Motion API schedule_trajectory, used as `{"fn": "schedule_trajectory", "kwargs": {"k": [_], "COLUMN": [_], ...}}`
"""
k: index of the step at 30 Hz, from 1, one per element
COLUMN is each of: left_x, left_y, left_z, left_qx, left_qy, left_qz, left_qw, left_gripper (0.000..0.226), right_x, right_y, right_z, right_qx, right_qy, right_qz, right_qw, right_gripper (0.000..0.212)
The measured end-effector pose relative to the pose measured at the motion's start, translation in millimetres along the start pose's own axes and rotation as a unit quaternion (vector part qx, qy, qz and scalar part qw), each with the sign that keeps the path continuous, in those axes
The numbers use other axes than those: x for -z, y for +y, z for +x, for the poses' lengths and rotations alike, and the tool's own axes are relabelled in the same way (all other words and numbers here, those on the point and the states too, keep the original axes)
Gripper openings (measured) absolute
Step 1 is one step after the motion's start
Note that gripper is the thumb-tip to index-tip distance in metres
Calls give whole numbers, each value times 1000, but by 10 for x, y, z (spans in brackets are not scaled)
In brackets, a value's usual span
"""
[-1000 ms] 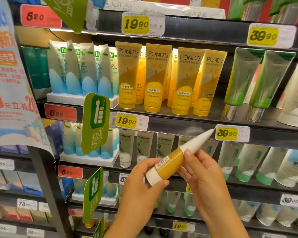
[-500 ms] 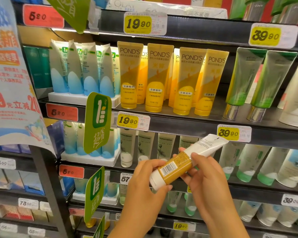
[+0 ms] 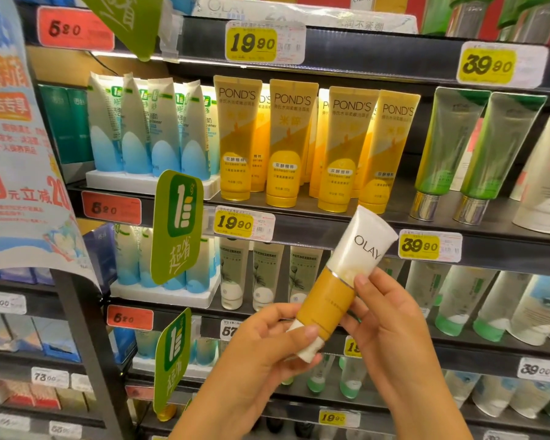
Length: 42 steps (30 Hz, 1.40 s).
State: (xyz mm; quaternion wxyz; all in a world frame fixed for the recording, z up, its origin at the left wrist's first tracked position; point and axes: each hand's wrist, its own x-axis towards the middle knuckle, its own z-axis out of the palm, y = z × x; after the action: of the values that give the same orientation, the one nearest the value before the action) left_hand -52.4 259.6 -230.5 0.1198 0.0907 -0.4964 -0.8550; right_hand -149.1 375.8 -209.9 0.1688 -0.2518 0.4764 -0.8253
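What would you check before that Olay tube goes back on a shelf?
1. Left hand grips the Olay tube at its cap end: ok.
2. Right hand holds the tube's orange middle: ok.
3. White cap in place: ok.
4. OLAY lettering faces the camera, readable: ok.
5. Its own slot on the shelves: cannot tell.
6. Which price applies; the 39.90 tag sits just behind it: cannot tell.
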Motion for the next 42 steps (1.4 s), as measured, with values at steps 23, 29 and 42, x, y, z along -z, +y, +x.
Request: {"fn": "schedule_trajectory", "kwargs": {"k": [23,29,42], "left_x": [-110,-118,-475], "left_y": [227,351,784], "left_z": [-109,10,240], "left_qx": [71,-18,-231], "left_qy": [-81,-65,9], "left_qz": [-67,43,283], "left_qw": [992,997,931], "left_gripper": [41,38,33], "right_x": [-180,-205,-381], "right_y": [-97,-279,-891], "right_z": [-4,111,438], "right_qx": [-29,27,159], "right_qy": [54,15,-95], "right_qz": [4,-69,-115], "right_qw": [998,997,976], "right_gripper": [28,38,45]}}
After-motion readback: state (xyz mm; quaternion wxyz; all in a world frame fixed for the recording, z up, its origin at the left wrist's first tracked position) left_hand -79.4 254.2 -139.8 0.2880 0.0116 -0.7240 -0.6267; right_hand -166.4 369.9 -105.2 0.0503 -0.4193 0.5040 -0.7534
